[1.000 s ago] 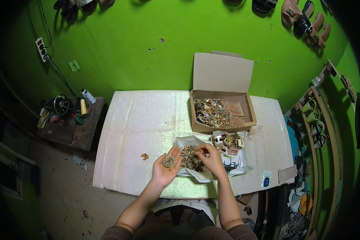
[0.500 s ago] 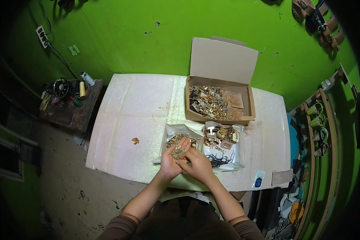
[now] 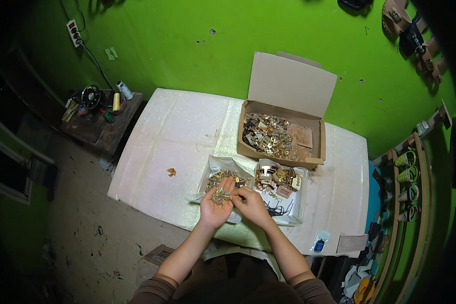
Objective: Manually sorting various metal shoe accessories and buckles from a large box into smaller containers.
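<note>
While the green wall (image 3: 162, 55) fills the back, the pale table (image 3: 162, 139) takes up most of the middle, with an open box (image 3: 278, 158) of mixed hardware near its far edge. Two trays sit in front: left tray (image 3: 223, 161), right tray (image 3: 295, 218). Left hand's (image 3: 215, 214) palm up and open, right hand's (image 3: 252, 206) fingers bunched beside it, can't tell if they're pinching anything. Buckles (image 3: 283, 192) are in the right tray. Shiny little bits (image 3: 220, 196) are piled on the left palm, just over the left tray.

Sandals (image 3: 394, 23), thread spools (image 3: 116, 103) and shiny fittings (image 3: 221, 196) suggest a shoe workshop.
</note>
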Action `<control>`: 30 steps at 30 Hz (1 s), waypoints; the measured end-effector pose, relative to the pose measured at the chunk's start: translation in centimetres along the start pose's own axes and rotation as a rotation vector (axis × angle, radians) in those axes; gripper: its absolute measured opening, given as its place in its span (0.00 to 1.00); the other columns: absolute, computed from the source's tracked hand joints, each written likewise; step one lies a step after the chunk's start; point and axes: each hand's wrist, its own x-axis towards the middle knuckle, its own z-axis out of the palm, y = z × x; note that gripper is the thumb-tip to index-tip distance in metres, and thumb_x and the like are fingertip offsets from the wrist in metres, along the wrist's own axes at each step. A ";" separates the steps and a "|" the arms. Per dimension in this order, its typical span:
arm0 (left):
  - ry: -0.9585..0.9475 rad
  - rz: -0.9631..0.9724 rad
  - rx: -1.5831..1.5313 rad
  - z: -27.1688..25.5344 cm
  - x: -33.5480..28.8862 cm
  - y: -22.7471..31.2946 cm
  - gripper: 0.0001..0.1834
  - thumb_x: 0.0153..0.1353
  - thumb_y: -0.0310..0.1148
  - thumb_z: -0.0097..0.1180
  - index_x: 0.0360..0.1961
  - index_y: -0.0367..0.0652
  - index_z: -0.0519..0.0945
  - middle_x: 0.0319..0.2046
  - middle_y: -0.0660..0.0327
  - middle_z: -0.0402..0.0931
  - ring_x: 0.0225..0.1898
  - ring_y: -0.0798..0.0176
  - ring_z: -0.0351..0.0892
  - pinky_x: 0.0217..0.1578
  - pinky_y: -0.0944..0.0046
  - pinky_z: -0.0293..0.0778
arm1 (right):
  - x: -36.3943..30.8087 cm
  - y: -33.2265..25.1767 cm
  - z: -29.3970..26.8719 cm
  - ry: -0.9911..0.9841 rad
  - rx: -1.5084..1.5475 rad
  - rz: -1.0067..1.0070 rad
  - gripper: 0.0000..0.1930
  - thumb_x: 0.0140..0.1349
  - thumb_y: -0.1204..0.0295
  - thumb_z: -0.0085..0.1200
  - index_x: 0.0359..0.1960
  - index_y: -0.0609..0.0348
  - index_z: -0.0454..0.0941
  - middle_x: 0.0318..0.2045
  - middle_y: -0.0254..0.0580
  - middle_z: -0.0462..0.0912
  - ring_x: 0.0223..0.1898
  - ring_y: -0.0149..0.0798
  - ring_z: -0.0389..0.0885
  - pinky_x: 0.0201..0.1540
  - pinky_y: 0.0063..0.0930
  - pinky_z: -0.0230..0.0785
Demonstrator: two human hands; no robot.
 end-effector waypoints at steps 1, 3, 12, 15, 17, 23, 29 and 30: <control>-0.005 0.004 -0.028 0.0 -0.1 -0.1 0.24 0.61 0.33 0.30 0.58 0.38 0.55 0.59 0.56 0.53 0.62 0.61 0.49 0.59 0.62 0.48 | 0.0 0.0 -0.1 -0.027 0.098 0.051 0.07 0.50 0.71 0.50 0.28 0.63 0.75 0.24 0.43 0.74 0.25 0.40 0.73 0.29 0.29 0.66; -0.009 0.015 -0.056 -0.2 -0.4 -0.1 0.24 0.61 0.33 0.31 0.58 0.38 0.55 0.59 0.56 0.54 0.62 0.61 0.49 0.58 0.62 0.49 | 0.0 0.1 -0.1 -0.062 0.199 0.101 0.08 0.51 0.72 0.50 0.29 0.64 0.74 0.23 0.42 0.74 0.24 0.37 0.73 0.28 0.27 0.66; -0.019 -0.031 -0.093 0.0 -1.2 -0.3 0.23 0.61 0.33 0.29 0.58 0.39 0.56 0.59 0.58 0.54 0.62 0.63 0.48 0.58 0.64 0.49 | -0.5 -1.2 -0.3 -0.037 -0.019 0.118 0.08 0.48 0.70 0.51 0.27 0.61 0.74 0.22 0.41 0.73 0.24 0.41 0.73 0.28 0.30 0.66; -0.027 -0.038 0.036 -0.2 -1.0 -0.1 0.23 0.61 0.34 0.29 0.58 0.39 0.57 0.59 0.58 0.54 0.62 0.63 0.49 0.57 0.65 0.49 | -0.6 -1.8 -0.3 0.057 -0.135 0.009 0.07 0.47 0.70 0.52 0.25 0.60 0.74 0.22 0.43 0.73 0.27 0.44 0.73 0.30 0.34 0.66; -0.022 -0.067 0.025 -0.3 -1.0 0.3 0.23 0.61 0.34 0.30 0.58 0.39 0.57 0.59 0.58 0.54 0.62 0.63 0.49 0.57 0.65 0.50 | -0.8 -1.3 0.0 0.087 -0.263 -0.067 0.08 0.46 0.69 0.54 0.27 0.59 0.75 0.23 0.42 0.74 0.27 0.44 0.73 0.31 0.33 0.66; -0.055 -0.115 0.077 -0.6 -1.2 1.5 0.24 0.61 0.34 0.29 0.58 0.39 0.56 0.59 0.59 0.55 0.62 0.64 0.50 0.55 0.67 0.52 | -1.0 -3.6 0.0 0.136 -0.508 -0.234 0.09 0.46 0.70 0.55 0.30 0.56 0.76 0.27 0.38 0.74 0.30 0.41 0.73 0.34 0.32 0.66; -0.080 -0.197 0.080 -0.1 -1.2 2.9 0.24 0.61 0.34 0.28 0.58 0.39 0.55 0.59 0.58 0.54 0.61 0.63 0.51 0.54 0.68 0.54 | -0.3 -4.0 0.8 0.060 -0.594 -0.277 0.09 0.44 0.70 0.55 0.29 0.56 0.75 0.28 0.37 0.74 0.31 0.40 0.73 0.35 0.31 0.65; -0.082 -0.198 0.082 -0.2 -1.2 3.2 0.24 0.61 0.34 0.28 0.58 0.39 0.55 0.59 0.58 0.54 0.61 0.63 0.51 0.54 0.68 0.54 | -0.1 -4.0 1.0 0.064 -0.587 -0.267 0.08 0.44 0.70 0.55 0.28 0.56 0.74 0.27 0.37 0.73 0.31 0.40 0.73 0.34 0.31 0.65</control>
